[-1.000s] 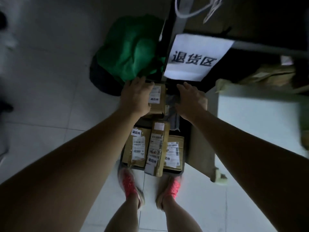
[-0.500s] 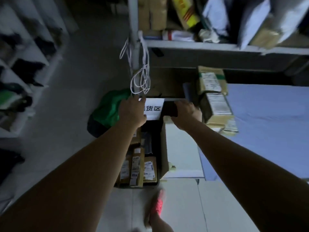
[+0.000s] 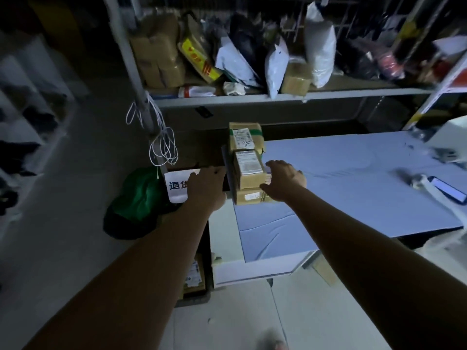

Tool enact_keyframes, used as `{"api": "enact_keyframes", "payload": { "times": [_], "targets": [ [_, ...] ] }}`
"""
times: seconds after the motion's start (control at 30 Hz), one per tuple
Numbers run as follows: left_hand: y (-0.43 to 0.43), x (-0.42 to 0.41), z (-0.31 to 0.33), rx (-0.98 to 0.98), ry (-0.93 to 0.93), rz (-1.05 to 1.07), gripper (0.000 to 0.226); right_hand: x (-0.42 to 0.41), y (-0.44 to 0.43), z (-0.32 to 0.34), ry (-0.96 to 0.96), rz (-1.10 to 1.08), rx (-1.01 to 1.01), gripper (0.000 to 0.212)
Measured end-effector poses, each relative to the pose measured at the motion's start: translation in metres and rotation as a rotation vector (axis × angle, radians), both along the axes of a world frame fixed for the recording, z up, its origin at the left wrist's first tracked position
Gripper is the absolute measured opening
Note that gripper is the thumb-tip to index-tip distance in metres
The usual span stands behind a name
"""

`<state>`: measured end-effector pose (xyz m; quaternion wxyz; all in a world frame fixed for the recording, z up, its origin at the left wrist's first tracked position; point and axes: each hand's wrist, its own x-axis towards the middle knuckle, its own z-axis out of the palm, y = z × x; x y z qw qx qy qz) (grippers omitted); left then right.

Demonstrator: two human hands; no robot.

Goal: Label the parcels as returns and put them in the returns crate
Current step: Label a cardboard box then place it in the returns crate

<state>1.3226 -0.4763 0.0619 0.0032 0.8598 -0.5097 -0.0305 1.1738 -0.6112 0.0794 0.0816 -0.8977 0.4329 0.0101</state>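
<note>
"退货.." on wht paper sign (image 3: 175, 195)

Both hands have been lifted out of the dark returns crate (image 3: 195, 298), which is now left below and behind the left hand (image 3: 206, 190). The small brown cardboard parcel that lay under that hand a second ago has been let go. The hand is now spread, empty, in front of the white paper sign (image 3: 175, 190). The right hand (image 3: 284, 181) has been carried up to the stack of brown cardboard parcels (image 3: 249, 168), with its fingers extended at the stack's near right side.
</note>
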Motion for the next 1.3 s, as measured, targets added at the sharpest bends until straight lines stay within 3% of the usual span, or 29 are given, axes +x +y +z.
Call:
{"api": "enact_keyframes", "payload": {
  "times": [0.23,0.43,0.57,0.67,1.03,1.3],
  "targets": [
    [-0.082,-0.035,-0.027,-0.105,0.158,0.146,0.049,-0.024,-0.1,-0.031,-0.112,0.088,0.182,0.062],
    [-0.14,-0.019,-0.076,-0.102,0.376,0.295,0.062,0.011,-0.154,-0.076,-0.206,0.066,0.455,0.067],
    [-0.166,0.008,-0.1,-0.234,0.617,0.416,0.075,0.046,-0.174,-0.097,-0.267,0.125,0.638,0.065],
    [-0.182,0.022,-0.111,-0.282,0.744,0.454,0.079,0.061,-0.191,-0.107,-0.321,0.146,0.803,0.077],
    [-0.204,0.002,-0.087,-0.338,0.632,0.489,0.077,0.039,-0.226,-0.092,-0.403,0.182,0.947,0.076],
    [-0.292,-0.12,-0.076,-0.37,0.572,0.325,0.068,-0.089,-0.301,-0.077,-0.559,0.092,0.969,0.064]
  ]
}}
